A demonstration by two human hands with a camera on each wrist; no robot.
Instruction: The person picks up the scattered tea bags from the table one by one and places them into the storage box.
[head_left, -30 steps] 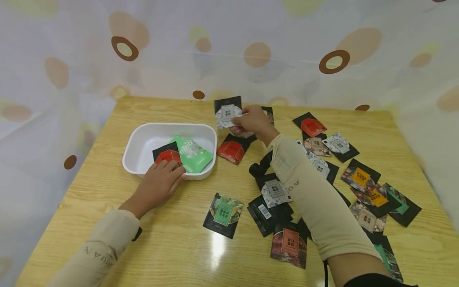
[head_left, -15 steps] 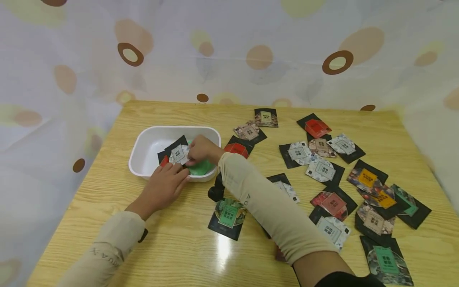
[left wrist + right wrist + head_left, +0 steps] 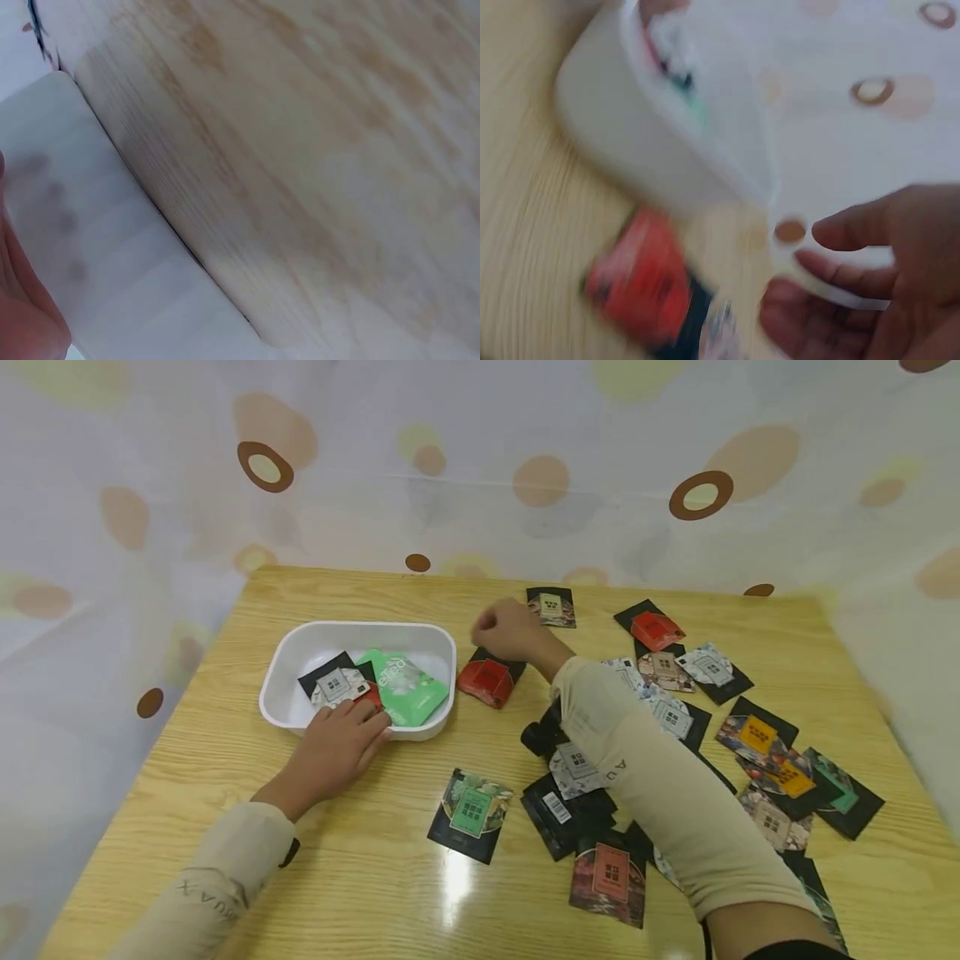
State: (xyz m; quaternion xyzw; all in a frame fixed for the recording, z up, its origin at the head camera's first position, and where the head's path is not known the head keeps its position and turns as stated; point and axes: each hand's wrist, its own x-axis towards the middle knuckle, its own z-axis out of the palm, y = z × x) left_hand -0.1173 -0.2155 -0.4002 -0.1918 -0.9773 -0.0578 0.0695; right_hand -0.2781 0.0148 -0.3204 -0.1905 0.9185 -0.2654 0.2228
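My left hand holds the near rim of a white plastic basin, fingers over the edge. In the left wrist view the thumb lies against the outer wall, where the fingers' shadows show through. Inside lie a black sachet with a white label, a red-labelled sachet partly under it, and a green tea pouch. My right hand hovers right of the basin with nothing in it, thumb and fingers apart in the right wrist view. Just below it is a red-fronted tea sachet.
Several tea sachets lie scattered and overlapping on the right, among them an orange-labelled one and a red one. A green-labelled sachet lies alone in front. A patterned curtain backs the table.
My right hand carried the white-labelled sachet into the basin, let go of it on top of the red one, and moved back right over the table. My left hand stayed on the rim.
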